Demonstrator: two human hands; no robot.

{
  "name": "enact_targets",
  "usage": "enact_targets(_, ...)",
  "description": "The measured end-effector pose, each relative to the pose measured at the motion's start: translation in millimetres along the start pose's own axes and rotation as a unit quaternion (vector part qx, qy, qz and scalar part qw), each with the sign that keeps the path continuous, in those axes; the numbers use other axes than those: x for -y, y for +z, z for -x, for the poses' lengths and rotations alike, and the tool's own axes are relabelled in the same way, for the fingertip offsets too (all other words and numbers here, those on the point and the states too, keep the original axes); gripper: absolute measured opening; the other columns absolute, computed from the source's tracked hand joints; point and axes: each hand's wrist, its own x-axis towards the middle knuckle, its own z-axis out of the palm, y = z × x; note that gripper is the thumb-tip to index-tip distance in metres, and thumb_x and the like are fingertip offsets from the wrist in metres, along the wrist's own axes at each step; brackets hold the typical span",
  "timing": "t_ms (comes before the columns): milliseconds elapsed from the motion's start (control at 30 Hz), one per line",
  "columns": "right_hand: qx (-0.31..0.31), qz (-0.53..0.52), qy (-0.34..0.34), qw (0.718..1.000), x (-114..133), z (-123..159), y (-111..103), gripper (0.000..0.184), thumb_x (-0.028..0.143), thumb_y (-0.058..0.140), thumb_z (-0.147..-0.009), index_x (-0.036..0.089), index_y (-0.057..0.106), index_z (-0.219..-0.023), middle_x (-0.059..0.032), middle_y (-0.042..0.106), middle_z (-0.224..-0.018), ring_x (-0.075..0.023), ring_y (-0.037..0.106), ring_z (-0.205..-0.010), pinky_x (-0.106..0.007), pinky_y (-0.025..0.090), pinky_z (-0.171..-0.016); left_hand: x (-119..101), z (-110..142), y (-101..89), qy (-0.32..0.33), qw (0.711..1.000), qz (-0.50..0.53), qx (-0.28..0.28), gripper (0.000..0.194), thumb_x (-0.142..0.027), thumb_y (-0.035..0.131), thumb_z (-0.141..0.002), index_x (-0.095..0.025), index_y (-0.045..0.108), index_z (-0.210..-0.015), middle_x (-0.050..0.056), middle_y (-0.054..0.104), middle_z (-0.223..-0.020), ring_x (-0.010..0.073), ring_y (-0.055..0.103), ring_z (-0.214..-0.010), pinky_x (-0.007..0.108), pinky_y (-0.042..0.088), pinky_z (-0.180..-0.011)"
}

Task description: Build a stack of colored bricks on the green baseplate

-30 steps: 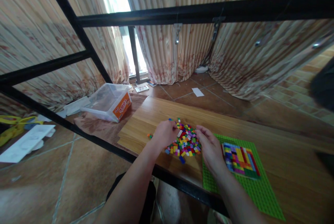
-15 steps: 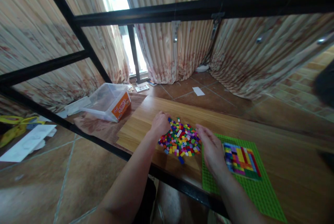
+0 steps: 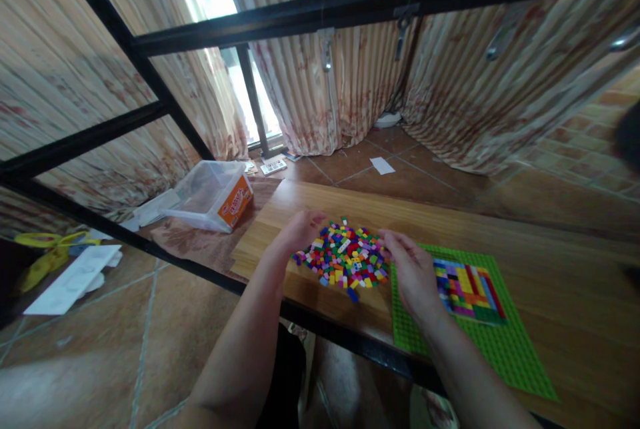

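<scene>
Head view: loose bricks (image 3: 345, 252) lie spread in a low multicoloured heap on the wooden tabletop (image 3: 575, 269), between the two hands. Spread thin like this, many colours show at once, which probably makes single pieces easier to pick out.

Left hand (image 3: 301, 228) is at the heap's far left edge, fingers curled inward; cannot tell whether a brick sits between them. Right hand (image 3: 411, 269) is at the opposite edge, thumb and fingers close together, a narrow grip by the look of it; contents, if any, too small to make out.

Green baseplate (image 3: 523, 359) lies flat just right of the heap, likely set there for a short reach. On it, a panel of coloured blocks (image 3: 467, 289); whether built or printed, cannot tell. Right hand and forearm hide part of the plate's left side and overlap the panel's left edge.

One blue brick (image 3: 353, 294) lies at the heap's near edge.

Obstructions: black rail (image 3: 350, 342) along the near table edge, both forearms crossing above it. Higher black bar (image 3: 280, 19) spans the view beyond the table, clear of the hands.

Off the table, left: translucent bin (image 3: 200, 209) with orange label, on a brownish mat (image 3: 200, 246). White sheet (image 3: 382, 165) on floor tiles; striped curtains (image 3: 365, 76) behind.
</scene>
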Motion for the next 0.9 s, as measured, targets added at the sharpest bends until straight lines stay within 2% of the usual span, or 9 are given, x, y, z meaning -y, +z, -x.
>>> enact_targets(100,0.002,0.009,-0.001,1.000,1,1,0,0.043,0.056,0.070,-0.073,0.019,0.075,-0.092,-0.0070,0.075,-0.091,-0.0224,0.066,-0.087,-0.037,0.051,-0.081,5,13,-12.2,0.002,0.999,-0.029,0.026,0.033,-0.008,0.053,-0.076,-0.014,0.074,-0.100,0.008,0.074,-0.098,0.0188,0.067,-0.087,0.029,0.052,-0.086)
enact_targets(200,0.008,0.014,0.006,1.000,3,3,0,0.043,0.057,0.070,-0.073,0.019,0.075,-0.093,-0.0063,0.074,-0.085,-0.0208,0.066,-0.081,-0.034,0.052,-0.073,5,23,-18.9,0.007,0.996,-0.071,0.044,0.028,-0.011,0.061,-0.071,-0.017,0.077,-0.094,0.008,0.073,-0.097,0.0205,0.066,-0.086,0.031,0.052,-0.087)
enact_targets(367,0.015,0.024,0.008,1.000,4,4,2,0.044,0.058,0.071,-0.072,0.018,0.075,-0.092,-0.0075,0.075,-0.091,-0.0207,0.067,-0.079,-0.032,0.052,-0.069,2,27,-17.1,0.038,0.993,-0.092,0.057,0.035,-0.008,0.065,-0.067,-0.023,0.078,-0.096,0.007,0.071,-0.105,0.0221,0.064,-0.099,0.032,0.047,-0.096)
enact_targets(500,0.009,0.022,0.008,1.000,2,3,0,0.046,0.058,0.071,-0.071,0.018,0.074,-0.093,-0.0085,0.075,-0.096,-0.0202,0.067,-0.078,-0.032,0.052,-0.068,1,27,-17.5,0.045,0.992,-0.097,0.063,0.033,-0.011,0.069,-0.068,-0.023,0.078,-0.098,0.008,0.070,-0.105,0.0229,0.063,-0.100,0.033,0.047,-0.097)
enact_targets(733,0.015,0.037,0.001,0.999,1,4,0,0.048,0.059,0.069,-0.072,0.017,0.074,-0.095,-0.0074,0.074,-0.084,-0.0197,0.066,-0.075,-0.030,0.050,-0.065,3,29,-18.9,0.060,0.992,-0.090,0.071,0.031,-0.014,0.069,-0.068,-0.022,0.077,-0.097,0.008,0.068,-0.106,0.0221,0.062,-0.100,0.032,0.046,-0.096)
enact_targets(900,0.014,0.043,0.001,0.999,2,4,1,0.047,0.060,0.069,-0.072,0.018,0.074,-0.093,-0.0062,0.074,-0.080,-0.0191,0.065,-0.073,-0.030,0.049,-0.065,3,27,-15.3,0.044,0.992,-0.100,0.059,0.030,-0.010,0.069,-0.064,-0.019,0.075,-0.092,0.009,0.067,-0.104,0.0227,0.061,-0.100,0.031,0.047,-0.093)
